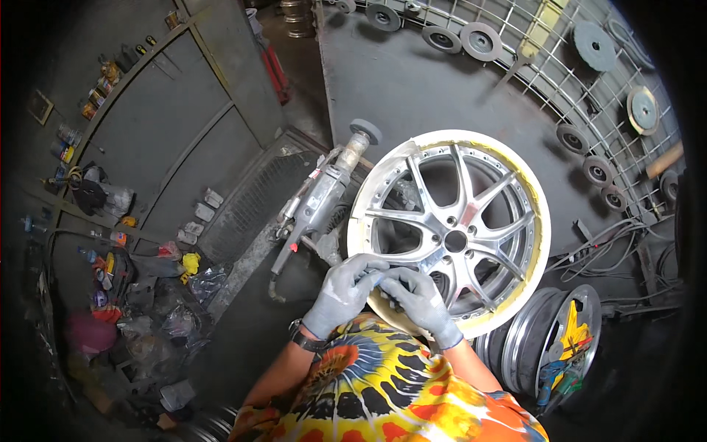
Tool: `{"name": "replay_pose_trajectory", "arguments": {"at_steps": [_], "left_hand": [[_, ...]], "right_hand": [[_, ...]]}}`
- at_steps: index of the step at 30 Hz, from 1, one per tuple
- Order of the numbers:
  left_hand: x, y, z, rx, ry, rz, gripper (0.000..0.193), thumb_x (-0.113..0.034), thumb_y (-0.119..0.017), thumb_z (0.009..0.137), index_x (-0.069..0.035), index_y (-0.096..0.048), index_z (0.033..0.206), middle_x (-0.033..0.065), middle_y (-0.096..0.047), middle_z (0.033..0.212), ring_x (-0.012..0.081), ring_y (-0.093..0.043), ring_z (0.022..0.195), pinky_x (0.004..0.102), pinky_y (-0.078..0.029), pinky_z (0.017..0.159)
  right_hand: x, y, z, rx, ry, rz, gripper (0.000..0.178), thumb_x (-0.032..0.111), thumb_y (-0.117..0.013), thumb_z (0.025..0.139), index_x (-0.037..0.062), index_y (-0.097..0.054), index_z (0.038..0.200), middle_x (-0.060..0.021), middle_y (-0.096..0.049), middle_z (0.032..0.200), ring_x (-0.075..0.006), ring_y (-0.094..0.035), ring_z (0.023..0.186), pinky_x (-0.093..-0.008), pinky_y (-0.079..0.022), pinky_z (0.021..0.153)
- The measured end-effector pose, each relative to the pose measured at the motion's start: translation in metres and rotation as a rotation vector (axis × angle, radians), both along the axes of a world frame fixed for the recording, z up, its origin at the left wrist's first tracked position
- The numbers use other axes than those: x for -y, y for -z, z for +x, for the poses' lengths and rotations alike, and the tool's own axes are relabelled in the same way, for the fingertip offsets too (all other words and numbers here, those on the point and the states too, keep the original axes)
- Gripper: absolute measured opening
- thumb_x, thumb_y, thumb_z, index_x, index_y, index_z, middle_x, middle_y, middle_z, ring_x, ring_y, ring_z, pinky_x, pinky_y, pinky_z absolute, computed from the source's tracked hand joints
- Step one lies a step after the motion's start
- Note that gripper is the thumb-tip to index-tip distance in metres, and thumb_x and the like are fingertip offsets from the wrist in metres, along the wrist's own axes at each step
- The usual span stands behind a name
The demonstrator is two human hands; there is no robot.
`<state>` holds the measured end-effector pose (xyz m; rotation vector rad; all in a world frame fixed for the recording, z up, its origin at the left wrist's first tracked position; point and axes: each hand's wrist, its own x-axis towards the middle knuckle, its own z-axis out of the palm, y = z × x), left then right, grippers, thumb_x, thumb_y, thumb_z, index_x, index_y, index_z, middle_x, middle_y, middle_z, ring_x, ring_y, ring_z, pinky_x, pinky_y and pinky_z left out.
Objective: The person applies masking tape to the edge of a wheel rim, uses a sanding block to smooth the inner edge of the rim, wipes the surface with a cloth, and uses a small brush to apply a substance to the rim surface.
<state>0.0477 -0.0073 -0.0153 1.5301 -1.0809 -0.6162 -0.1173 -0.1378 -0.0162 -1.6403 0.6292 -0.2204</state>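
Note:
A silver multi-spoke alloy wheel [471, 221] faces up in front of me, its outer lip wrapped in cream and yellow masking tape [543, 214]. My left hand [340, 293] and my right hand [418, 298], both in grey work gloves, meet over the wheel's near left edge. Their fingers are closed and pinched together around a small light-blue piece [376, 280]. Most of that piece is hidden by the fingertips, so its kind cannot be made out. Left of the wheel lies a power grinder [317, 199] with a round grey wheel [366, 131] on its far end.
A second wheel [524, 342] stands at the near right, with yellow gloves [574, 335] and hand tools in it. Abrasive discs [480, 41] hang on a wire grid behind. Cables [615, 247] run at the right. Bags and bottles clutter the left bench [166, 295].

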Motion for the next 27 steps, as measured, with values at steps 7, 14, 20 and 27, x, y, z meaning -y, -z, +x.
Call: {"name": "replay_pose_trajectory", "arguments": {"at_steps": [7,14,20,27], "left_hand": [[0.016,0.004,0.055,-0.126,0.146,0.063,0.016,-0.014,-0.076,0.100,0.001,-0.074,0.104,0.0132,-0.072,0.101,0.0271,-0.072,0.091,0.0392,-0.057,0.084],[0.070,0.008,0.112,0.078,0.227,-0.017,0.012,-0.012,-0.072,0.103,-0.003,-0.077,0.109,0.0140,-0.071,0.102,0.0284,-0.071,0.091,0.0400,-0.057,0.083],[0.132,0.050,0.140,0.172,0.023,-0.221,0.031,-0.014,-0.058,0.111,0.003,-0.069,0.136,0.0236,-0.070,0.133,0.0408,-0.066,0.125,0.0485,-0.052,0.110],[0.163,0.079,0.139,0.141,0.187,-0.211,0.041,-0.018,-0.048,0.118,0.006,-0.060,0.149,0.0251,-0.061,0.149,0.0396,-0.057,0.142,0.0469,-0.043,0.123]], "right_hand": [[-0.011,-0.002,0.033,0.009,0.217,-0.039,0.022,0.018,-0.072,0.105,-0.0032,-0.079,0.110,-0.0056,-0.077,0.092,-0.0122,-0.068,0.081,-0.0301,-0.056,0.078],[0.006,-0.015,0.078,-0.043,0.352,-0.071,0.020,0.015,-0.070,0.104,-0.0034,-0.077,0.101,-0.0068,-0.075,0.089,-0.0102,-0.068,0.081,-0.0310,-0.056,0.078],[0.050,0.028,0.156,-0.043,0.881,-0.520,0.028,0.022,-0.076,0.099,0.0028,-0.075,0.119,-0.0159,-0.077,0.090,-0.0254,-0.076,0.080,-0.0396,-0.059,0.077],[0.089,0.075,0.200,-0.108,1.089,-0.574,0.024,0.023,-0.069,0.099,0.0014,-0.076,0.107,-0.0259,-0.077,0.099,-0.0453,-0.075,0.097,-0.0528,-0.058,0.089]]}}
